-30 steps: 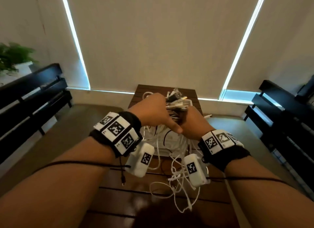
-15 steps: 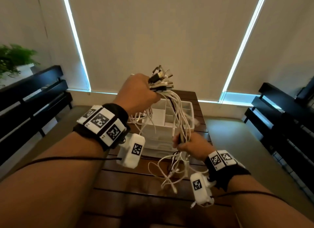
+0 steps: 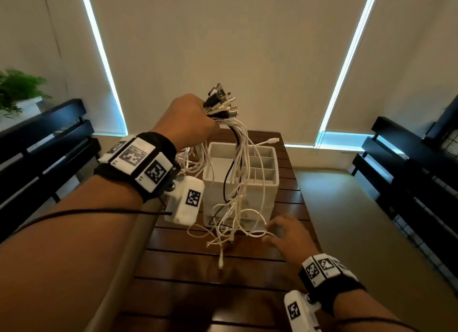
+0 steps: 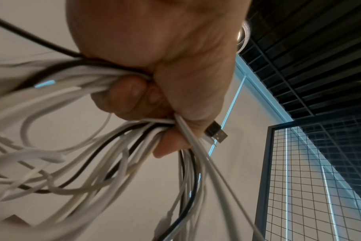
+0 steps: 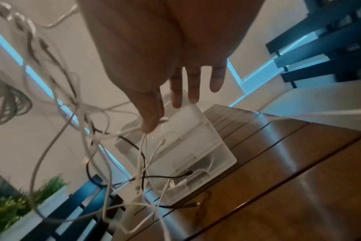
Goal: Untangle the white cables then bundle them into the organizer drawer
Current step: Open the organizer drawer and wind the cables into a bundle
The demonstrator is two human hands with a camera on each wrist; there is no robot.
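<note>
My left hand (image 3: 188, 123) is raised above the table and grips a thick bundle of white cables (image 3: 238, 163) with a few black ones, their plug ends (image 3: 220, 103) fanning out above the fist. The left wrist view shows the fingers (image 4: 132, 96) curled tight round the cables (image 4: 105, 163). The loose ends dangle over a white organizer (image 3: 262, 188) with open top compartments and drawers below. My right hand (image 3: 280, 232) hovers low by the organizer's front right, fingers (image 5: 193, 86) spread, and touches a dangling white cable (image 5: 142, 146).
The organizer stands on a brown slatted wooden table (image 3: 198, 282). Black benches (image 3: 44, 143) run along the left and right (image 3: 409, 163) sides. A green plant (image 3: 17, 88) sits at the far left. Drawn blinds fill the back wall.
My left hand has lifted the cable bundle higher. My right hand has let go of the cables, slid down them and opened near the table.
</note>
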